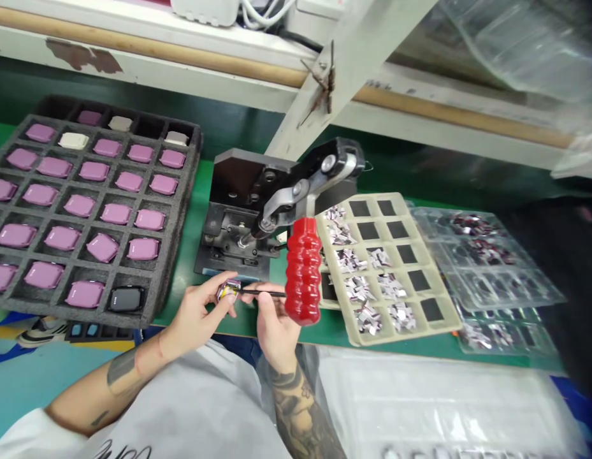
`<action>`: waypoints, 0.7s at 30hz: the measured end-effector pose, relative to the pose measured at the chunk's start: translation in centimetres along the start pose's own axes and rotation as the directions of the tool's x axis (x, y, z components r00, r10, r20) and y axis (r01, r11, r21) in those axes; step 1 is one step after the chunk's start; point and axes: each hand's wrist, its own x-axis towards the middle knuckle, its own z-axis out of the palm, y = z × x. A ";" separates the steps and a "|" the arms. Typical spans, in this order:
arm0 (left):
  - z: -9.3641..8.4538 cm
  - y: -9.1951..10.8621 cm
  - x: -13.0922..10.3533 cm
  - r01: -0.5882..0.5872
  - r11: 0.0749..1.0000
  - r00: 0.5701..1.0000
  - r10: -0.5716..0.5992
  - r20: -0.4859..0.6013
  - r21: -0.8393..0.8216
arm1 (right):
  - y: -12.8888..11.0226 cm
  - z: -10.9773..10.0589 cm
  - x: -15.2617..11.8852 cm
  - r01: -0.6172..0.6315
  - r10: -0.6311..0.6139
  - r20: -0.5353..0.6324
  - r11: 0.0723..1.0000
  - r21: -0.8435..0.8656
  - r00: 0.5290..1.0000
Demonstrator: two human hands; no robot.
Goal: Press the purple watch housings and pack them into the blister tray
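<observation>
My left hand (203, 310) pinches a small purple watch case (228, 290) between thumb and fingers, with something yellow showing inside it. In my right hand (276, 322) is a thin black pointed tool (262, 292), lying level with its tip at the watch case; whether it has one prong or two I cannot tell. Both hands are just in front of a black clamp fixture (238, 236). The fixture's red ribbed handle (304, 271) stands above my right hand and hides part of its fingers and the tool's far end.
To the left lies a dark foam tray (169, 255) of purple watch cases, with a few pale ones and a black one. A cream compartment tray (405, 204) with small shiny pieces sits right of the fixture. Clear plastic trays (529, 287) lie farther right. A shelf post (343, 70) rises behind.
</observation>
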 end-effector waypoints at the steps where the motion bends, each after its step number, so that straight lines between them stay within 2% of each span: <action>1: 0.0 0.0 0.0 0.005 1.000 1.000 -0.005 -0.002 -0.018 | 0.0 -0.1 0.1 -0.004 0.003 0.033 0.999 0.036 0.999; 3: 0.2 -0.2 0.1 0.007 0.997 0.999 -0.009 -0.032 -0.081 | -0.1 -0.2 0.3 0.047 -0.050 0.033 0.995 0.086 0.998; 6: 0.5 -0.4 0.1 -0.005 0.983 0.997 -0.010 -0.082 -0.185 | -0.3 0.2 0.2 0.173 -0.162 -0.119 0.981 0.086 0.980; 9: 0.7 -0.2 0.0 -0.011 0.975 0.995 -0.011 -0.096 -0.221 | -0.2 0.7 0.0 0.150 -0.143 -0.174 0.988 0.027 0.974; 12: 0.5 0.1 0.2 -0.015 0.970 0.996 -0.007 -0.090 -0.244 | 0.0 0.9 -0.3 0.042 -0.045 -0.129 0.999 -0.024 0.991; 15: 0.0 0.4 0.5 0.003 0.946 0.995 -0.034 -0.091 -0.323 | -0.7 0.0 -0.1 -0.002 0.004 -0.064 0.999 0.038 0.998; 18: -0.2 0.2 0.6 0.034 0.931 0.986 -0.090 -0.139 -0.363 | -3.1 -2.2 1.0 -0.020 0.003 0.152 0.993 0.115 0.988; 19: -0.2 0.1 0.5 0.034 0.939 0.985 -0.089 -0.147 -0.341 | -4.2 -3.2 1.6 0.007 -0.028 0.208 0.995 0.100 0.978; 20: -0.1 -0.1 0.4 0.030 0.952 0.987 -0.077 -0.143 -0.304 | -5.3 -4.1 2.3 0.075 -0.083 0.186 0.996 0.048 0.979; 21: 0.0 -0.4 0.2 0.020 0.966 0.990 -0.056 -0.132 -0.259 | -6.3 -5.0 3.1 0.186 -0.182 0.066 0.981 -0.048 0.981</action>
